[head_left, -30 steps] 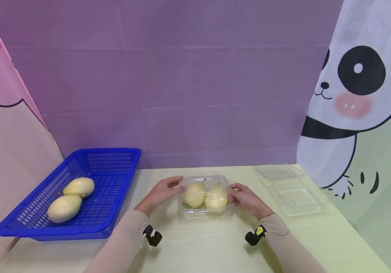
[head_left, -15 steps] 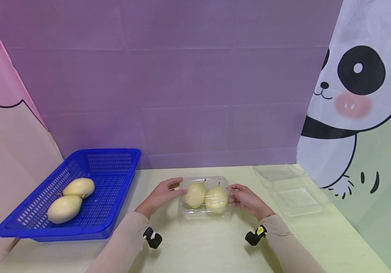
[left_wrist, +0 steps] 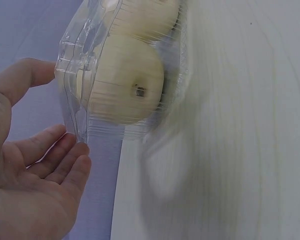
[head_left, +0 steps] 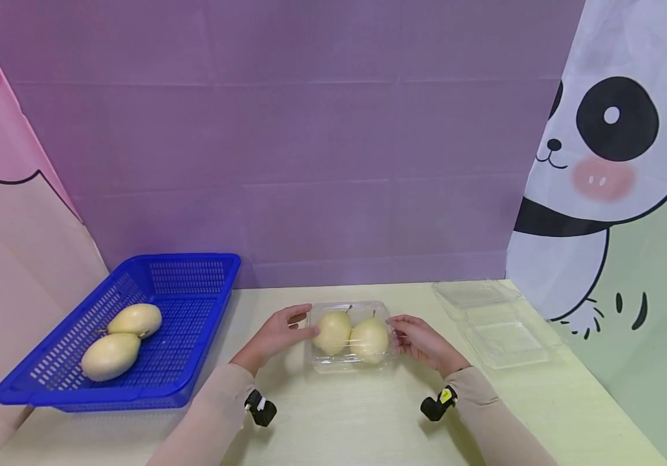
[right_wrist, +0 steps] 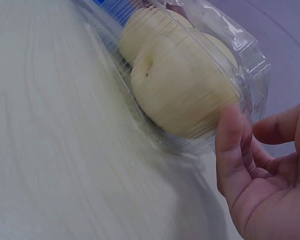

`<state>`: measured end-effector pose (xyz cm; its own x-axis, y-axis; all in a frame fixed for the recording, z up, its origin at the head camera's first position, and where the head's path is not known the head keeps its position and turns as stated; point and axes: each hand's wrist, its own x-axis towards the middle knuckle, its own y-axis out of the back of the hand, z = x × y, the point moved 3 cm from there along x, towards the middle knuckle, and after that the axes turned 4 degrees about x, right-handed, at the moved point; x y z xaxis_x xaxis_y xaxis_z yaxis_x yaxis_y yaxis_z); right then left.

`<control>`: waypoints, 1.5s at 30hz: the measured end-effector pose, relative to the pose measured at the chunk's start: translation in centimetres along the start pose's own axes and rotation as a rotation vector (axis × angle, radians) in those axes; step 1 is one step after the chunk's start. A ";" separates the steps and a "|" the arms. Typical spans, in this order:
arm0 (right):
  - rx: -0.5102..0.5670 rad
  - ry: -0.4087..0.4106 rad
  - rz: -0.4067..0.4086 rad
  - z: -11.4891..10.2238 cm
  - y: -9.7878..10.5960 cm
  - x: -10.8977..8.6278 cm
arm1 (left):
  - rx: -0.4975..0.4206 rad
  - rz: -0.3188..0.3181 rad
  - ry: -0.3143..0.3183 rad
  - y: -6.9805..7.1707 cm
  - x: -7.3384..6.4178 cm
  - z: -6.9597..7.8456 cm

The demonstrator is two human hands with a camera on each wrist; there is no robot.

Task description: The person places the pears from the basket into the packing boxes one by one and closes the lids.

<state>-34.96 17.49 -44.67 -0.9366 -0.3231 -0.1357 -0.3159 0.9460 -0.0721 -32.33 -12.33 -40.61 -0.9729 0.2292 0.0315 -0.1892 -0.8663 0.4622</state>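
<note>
Two pale yellow pears [head_left: 333, 333] lie side by side, stems showing, inside a clear plastic clamshell box [head_left: 349, 367] on the table. Its lid lies over them; whether it is fully latched I cannot tell. My left hand [head_left: 275, 332] holds the box's left side, thumb on the lid and fingertips at the rim, as the left wrist view shows. At the right side, my right hand [head_left: 423, 340] pinches the rim between thumb and fingers [right_wrist: 232, 145]. The pear bottoms [left_wrist: 125, 82] show through the ribbed wall in both wrist views.
On the left stands a blue plastic basket [head_left: 193, 343] with two more pears [head_left: 110, 356] in it. Another clear clamshell box [head_left: 504, 336] lies unfolded at the table's right. A purple backdrop [head_left: 321, 142] rises behind the table [head_left: 356, 427].
Almost nothing has moved. The left thumb stays against the lid and both hands keep their places at the box's sides.
</note>
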 end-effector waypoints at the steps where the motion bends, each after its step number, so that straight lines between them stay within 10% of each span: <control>1: 0.001 0.001 -0.002 0.0 0.0 -0.1 | -0.002 0.000 0.001 0.0 0.0 0.0; 45: -0.158 -0.079 -0.208 0.6 -0.4 -4.9 | -0.005 0.004 0.005 -0.1 0.0 -0.2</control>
<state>-30.21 18.69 -44.59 -0.8365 -0.5055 -0.2115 -0.5255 0.8495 0.0479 -32.35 -12.31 -40.90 -0.9743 0.2232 0.0287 -0.1857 -0.8696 0.4575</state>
